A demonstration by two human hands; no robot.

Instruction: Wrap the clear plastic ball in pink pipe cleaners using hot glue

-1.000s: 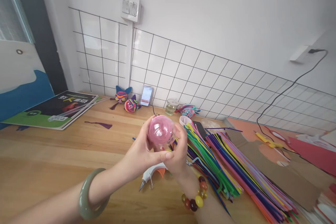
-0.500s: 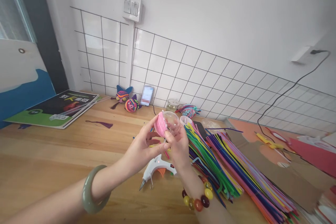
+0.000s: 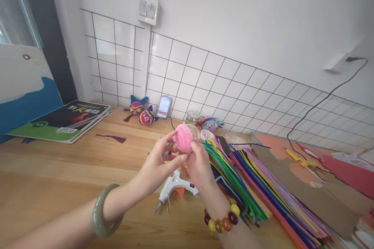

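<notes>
Both hands hold up a clear plastic ball [image 3: 195,132] whose left half is covered with coiled pink pipe cleaner [image 3: 182,139]. My left hand [image 3: 163,155] touches the pink side with its fingertips, the thumb stretched out below the ball. Wrapped round the ball's lower right is my right hand [image 3: 199,161], its thumb pressed by the edge of the pink coil. Beneath the hands a white hot glue gun [image 3: 178,185] lies on the wooden table [image 3: 125,218], nozzle toward the lower left. An orange piece [image 3: 180,192] shows under it.
Bundles of coloured pipe cleaners [image 3: 263,183] lie to the right. Finished ball figures [image 3: 147,116], a phone [image 3: 164,107] and a glass jar [image 3: 192,116] stand along the wall. A purple tassel [image 3: 112,137] and a book [image 3: 61,120] are at left, a yellow glue gun [image 3: 299,158] at right.
The ball has turned, so its pink coiled side now faces me more and less of the clear part shows. My right thumb has shifted up along the coil's edge.
</notes>
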